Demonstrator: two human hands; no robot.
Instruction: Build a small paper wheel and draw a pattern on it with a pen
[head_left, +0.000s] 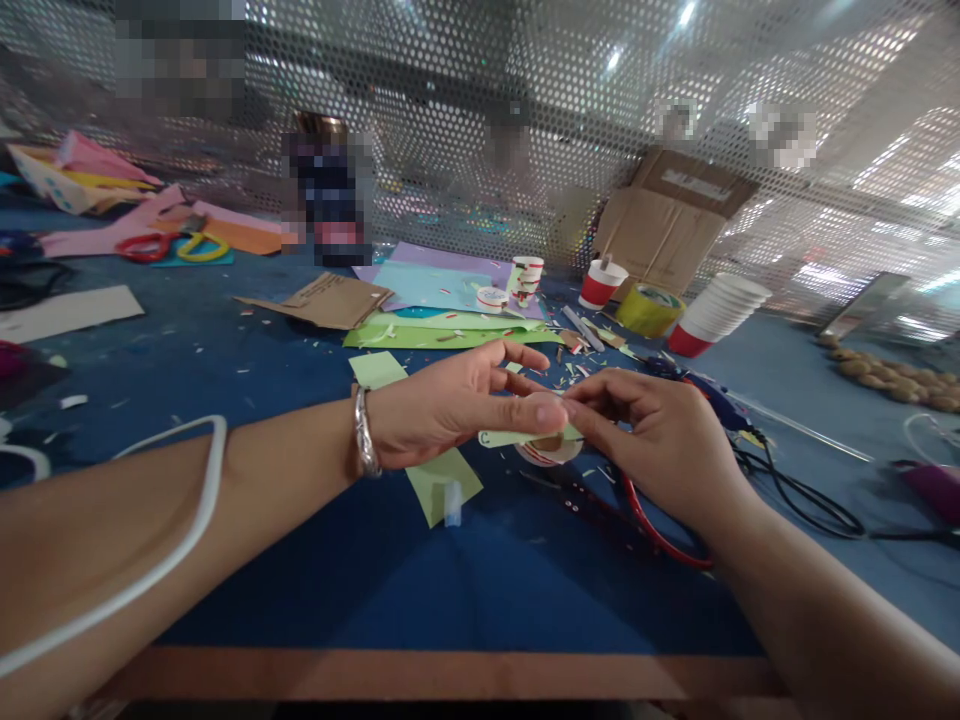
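My left hand (pixel 480 405), with a silver bracelet at the wrist, pinches a small pale green paper strip (pixel 496 438) marked with a dark letter. At the strip's right end, the thumb and fingers of my right hand (pixel 652 430) close on it too, fingertips touching my left thumb. Below the strip sits a small white and red paper cup piece (pixel 551 452), partly covered by the hands. A longer green paper strip (pixel 444 485) lies under my left wrist, with a bit of clear material (pixel 452 503) on its end. Red-handled scissors (pixel 660 535) lie beneath my right hand.
Coloured sheets (pixel 442 285), cardboard (pixel 337 300) and paper scraps lie behind my hands. A red-white cup (pixel 601 284), yellow tape (pixel 649 309) and stacked cups (pixel 718 312) stand back right. A glue gun (pixel 712 395) and black cable (pixel 810 505) are at right; more scissors (pixel 142 247) at far left.
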